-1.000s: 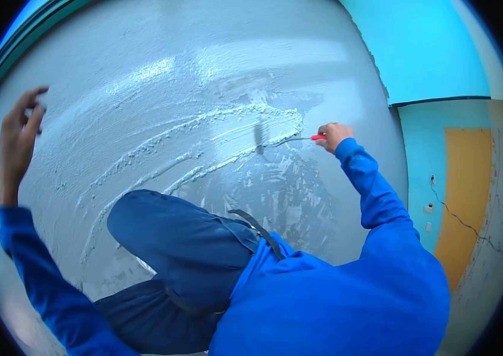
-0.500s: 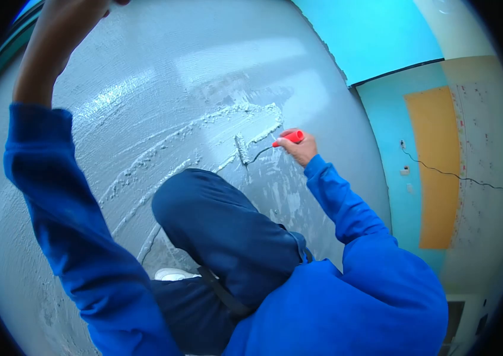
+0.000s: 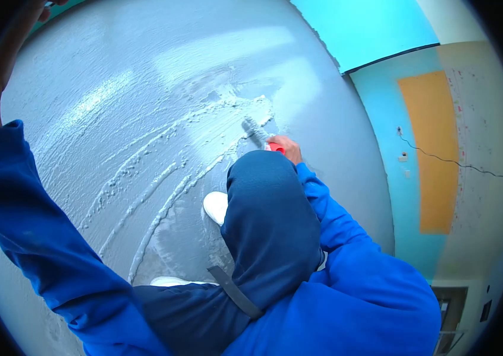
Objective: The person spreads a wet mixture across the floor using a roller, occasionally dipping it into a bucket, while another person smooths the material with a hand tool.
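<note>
My right hand [image 3: 289,148] is closed round the red handle of a paint roller [image 3: 254,128], just beyond my raised knee. The roller's sleeve looks grey and a little blurred, and it lies against a wet grey coating [image 3: 162,136]. Thick ridges of the coating curve from the roller toward my feet. My left arm stretches up along the left side, and only part of my left hand [image 3: 45,12] shows at the top left edge. What its fingers do there is too cut off to make out.
White shoes [image 3: 216,206] stand on the grey surface below my knees. To the right rises a turquoise wall with an orange panel [image 3: 428,154]. A dark cable [image 3: 441,155] runs from a socket there. A bright blue wall section [image 3: 364,29] borders the coating at the top.
My right hand has drawn the roller nearer my knee and turned it. My knee has shifted right, uncovering another shoe. My left arm has swung further left, toward the frame's edge.
</note>
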